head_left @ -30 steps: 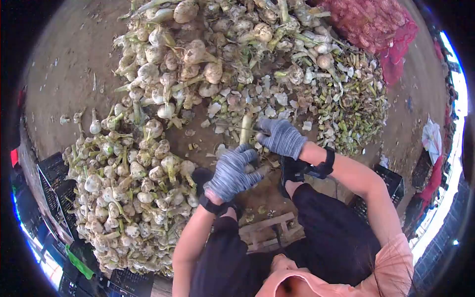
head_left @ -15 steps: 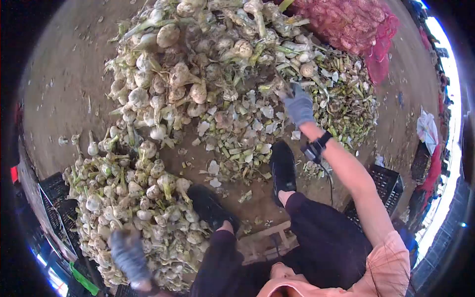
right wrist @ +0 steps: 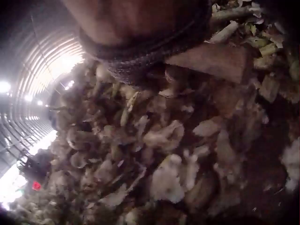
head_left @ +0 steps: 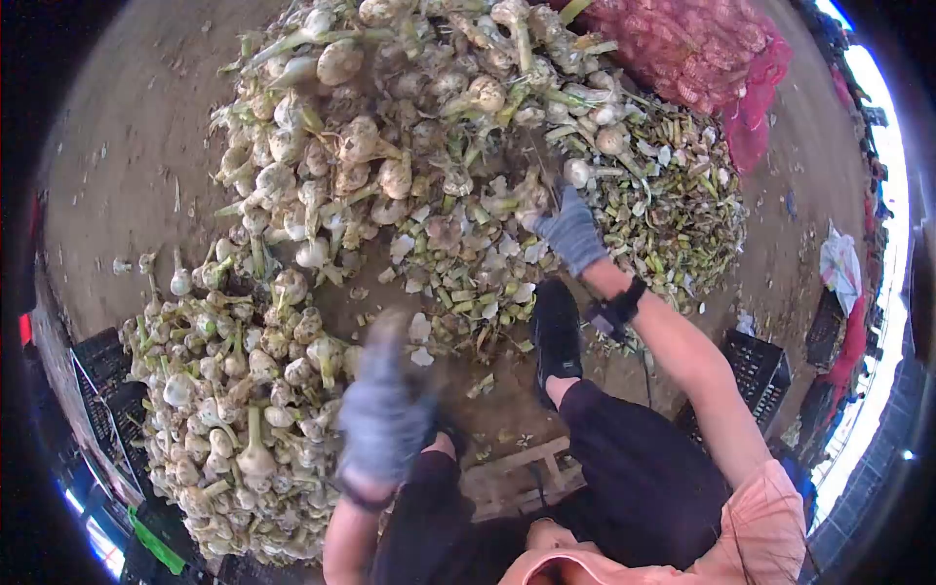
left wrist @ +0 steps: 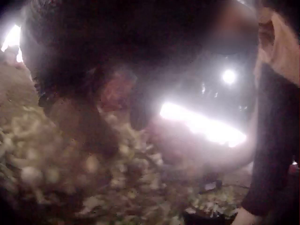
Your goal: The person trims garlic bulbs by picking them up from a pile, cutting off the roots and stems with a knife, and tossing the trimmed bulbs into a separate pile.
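In the head view my gloved right hand (head_left: 573,234) grips a knife by its wooden handle (right wrist: 215,63), whose butt end shows past the glove in the right wrist view. The knife's thin blade points up toward the garlic heap (head_left: 361,141). A garlic bulb with a stalk (head_left: 531,195) lies right at the fingers. My gloved left hand (head_left: 380,424) is motion-blurred over the ground beside the left garlic pile (head_left: 234,390). Past its fingertips shows a blurred tan garlic bulb (head_left: 390,327), which it holds. The left wrist view is dark and smeared.
Cut stalks and peel (head_left: 673,195) lie thick to the right, with more scraps before the feet. A red net bag of garlic (head_left: 682,44) stands at the back right. Black crates (head_left: 756,370) sit at both sides. A black shoe (head_left: 556,331) stands near the scraps.
Both hands were together at a stalk a second ago. The left hand then reached to the left pile and now comes back rightward. The right hand went up to the heap, then slightly down.
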{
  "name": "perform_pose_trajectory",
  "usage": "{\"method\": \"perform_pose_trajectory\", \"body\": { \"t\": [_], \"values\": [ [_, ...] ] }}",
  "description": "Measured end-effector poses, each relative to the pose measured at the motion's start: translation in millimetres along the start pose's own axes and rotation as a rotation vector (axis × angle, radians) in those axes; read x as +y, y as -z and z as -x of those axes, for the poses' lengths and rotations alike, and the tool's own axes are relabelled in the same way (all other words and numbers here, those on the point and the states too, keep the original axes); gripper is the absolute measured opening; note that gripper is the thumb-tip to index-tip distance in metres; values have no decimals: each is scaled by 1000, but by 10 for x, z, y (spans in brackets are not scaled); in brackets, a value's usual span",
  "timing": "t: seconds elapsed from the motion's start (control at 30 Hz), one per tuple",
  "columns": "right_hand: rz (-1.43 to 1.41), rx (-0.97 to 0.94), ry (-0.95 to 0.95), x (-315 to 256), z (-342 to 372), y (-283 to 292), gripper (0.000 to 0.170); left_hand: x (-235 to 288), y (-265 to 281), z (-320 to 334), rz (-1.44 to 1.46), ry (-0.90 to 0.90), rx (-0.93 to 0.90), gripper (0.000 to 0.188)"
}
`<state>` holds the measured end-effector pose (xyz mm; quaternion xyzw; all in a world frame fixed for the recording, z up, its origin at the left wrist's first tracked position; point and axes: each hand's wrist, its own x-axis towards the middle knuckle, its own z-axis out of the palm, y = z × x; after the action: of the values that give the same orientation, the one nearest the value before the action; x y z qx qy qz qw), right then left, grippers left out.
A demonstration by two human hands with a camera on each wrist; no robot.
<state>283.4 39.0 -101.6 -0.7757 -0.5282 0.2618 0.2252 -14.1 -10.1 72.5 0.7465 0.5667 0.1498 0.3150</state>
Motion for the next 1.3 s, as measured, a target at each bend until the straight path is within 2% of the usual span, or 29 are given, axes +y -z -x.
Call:
{"method": "perform_pose_trajectory", "body": {
  "t": [0.03,0.07,0.1,0.13,0.17,0.2,0.23,0.27,0.3,0.37,0.43,0.47,0.5,0.57,0.63,0.7,0.73,0.77,0.83,0.87,0.9,0.97,1.0,1.03,1.1,1.17,1.23,1.3],
  "values": [
    [-132,-10,50,-44,115,-54,63,14,-210,-94,-55,-147,7,67],
    [-136,-24,47,-221,242,-12,63,95,-346,-177,-89,-166,-90,68],
    [-217,-162,10,-495,351,105,62,156,-461,-254,-124,-186,-187,70],
    [-299,-297,-28,-662,445,138,61,164,-584,-339,-130,-176,-194,70],
    [-307,-307,-31,-688,525,65,61,144,-715,-418,-287,-120,-268,71],
    [-416,-403,-61,-697,591,-10,60,87,-815,-457,-443,-63,-340,72],
    [-524,-498,-91,-828,638,-10,59,-21,-875,-461,-447,-53,-344,72],
    [-283,-459,-11,-922,692,96,50,-156,-915,-458,-390,-50,-311,72],
    [-287,-463,-11,-952,686,120,50,-273,-928,-450,-334,-49,-279,73],
    [-469,-654,-172,-946,637,150,41,-522,-987,-411,-312,-4,-279,74],
    [-520,-629,-111,-812,622,109,34,-757,-1117,-350,303,88,-106,78],
    [-356,-576,60,-779,596,123,34,-752,-1145,-311,840,362,-181,80],
    [-192,-516,229,-796,580,147,33,-697,-1095,-287,836,365,-180,80],
    [-145,-557,271,-852,628,236,32,-635,-1007,-244,1062,482,-151,72],
    [167,-503,477,-908,736,290,34,-750,-1065,-228,1056,489,-209,69],
    [201,-503,501,-968,809,274,35,-826,-1151,-192,860,435,-242,75],
    [275,-545,526,-1057,823,295,34,-880,-1231,-161,1076,394,-258,74],
    [348,-585,550,-1119,844,296,33,-936,-1303,-122,1074,395,-259,74],
    [333,-545,591,-1178,893,284,39,-872,-1269,-108,831,97,-289,71],
    [369,-536,615,-1222,900,303,37,-812,-1227,-9,888,141,-215,70],
    [405,-528,640,-1243,904,313,35,-812,-1216,-8,889,141,-215,70],
    [421,-530,678,-1182,907,296,35,-818,-1193,2,1266,364,-318,68],
    [436,-528,717,-1144,906,282,34,-762,-1141,-11,1266,366,-319,68],
    [435,-528,716,-1110,895,264,34,-665,-1060,-45,710,76,-224,66],
    [350,-428,770,-1062,867,244,35,-622,-1039,-65,148,-203,-124,65],
    [367,-462,751,-1064,883,254,35,-653,-1088,-34,441,-38,-79,51],
    [386,-493,732,-1076,893,245,35,-580,-983,-70,398,-62,-62,44],
    [377,-446,809,-1072,882,215,34,-608,-956,-94,355,-85,-38,37]
  ]
}}
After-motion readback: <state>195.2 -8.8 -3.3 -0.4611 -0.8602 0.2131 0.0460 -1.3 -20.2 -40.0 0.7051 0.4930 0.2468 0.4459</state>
